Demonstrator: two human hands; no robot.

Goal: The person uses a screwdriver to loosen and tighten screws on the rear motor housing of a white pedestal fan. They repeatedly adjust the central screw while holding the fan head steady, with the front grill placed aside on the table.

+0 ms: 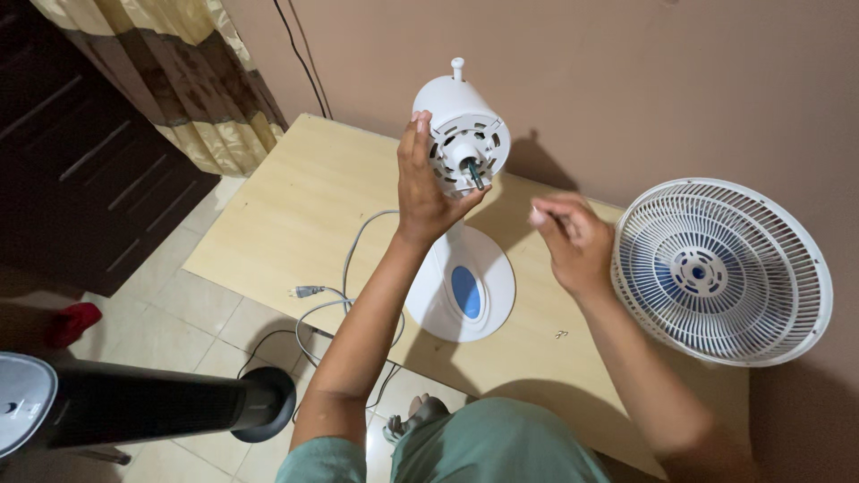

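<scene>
A white desk fan without its grille stands on a light wooden table [286,224]. My left hand [420,183] grips the left side of the white motor housing [461,125], whose front shows vent slots and a bare dark shaft [475,173]. My right hand [573,237] hovers to the right of the housing with fingers pinched together; whether a small part is between them I cannot tell. The fan's round white base [470,286] with a blue oval sits below the housing.
A white fan grille [720,268] with a blue hub leans at the table's right end. A small screw [561,334] lies near the front edge. The grey power cord and plug [309,292] trail off the table. A black tower fan [161,407] lies on the tiled floor, beside a curtain [179,72].
</scene>
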